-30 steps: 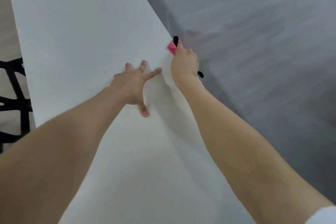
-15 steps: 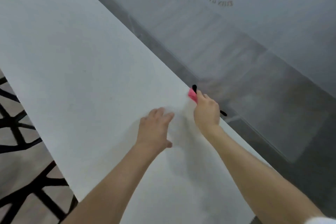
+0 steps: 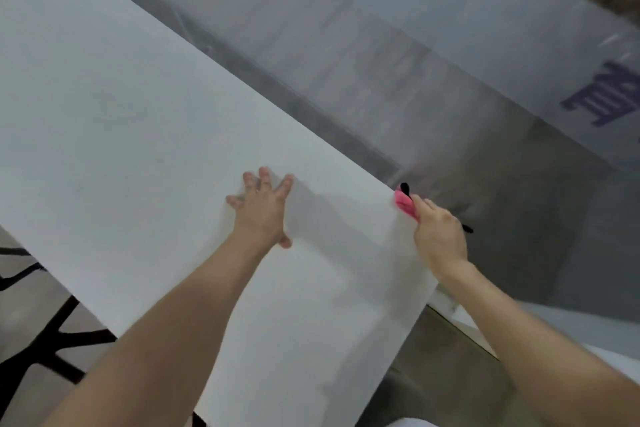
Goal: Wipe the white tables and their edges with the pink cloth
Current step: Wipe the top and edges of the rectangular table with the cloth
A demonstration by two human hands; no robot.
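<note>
R hand (image 3: 440, 236) grips pink cloth (image 3: 404, 204) vs table (image 3: 138, 135) far edge, nr its corner; L hand (image 3: 263, 215) flat, fingers spread, on table top. Risk: cloth overshoots corner & slips off edge; leaning L palm may smudge top

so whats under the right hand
The cloth, held against the table edge; only its pink tip shows. The right hand covers the rest, so its fold cannot be told.

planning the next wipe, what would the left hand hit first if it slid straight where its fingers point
Nothing, as far as the picture shows: ahead of the left hand lies only bare white table up to its far edge. The pink cloth, in the right hand, sits aside.
</note>
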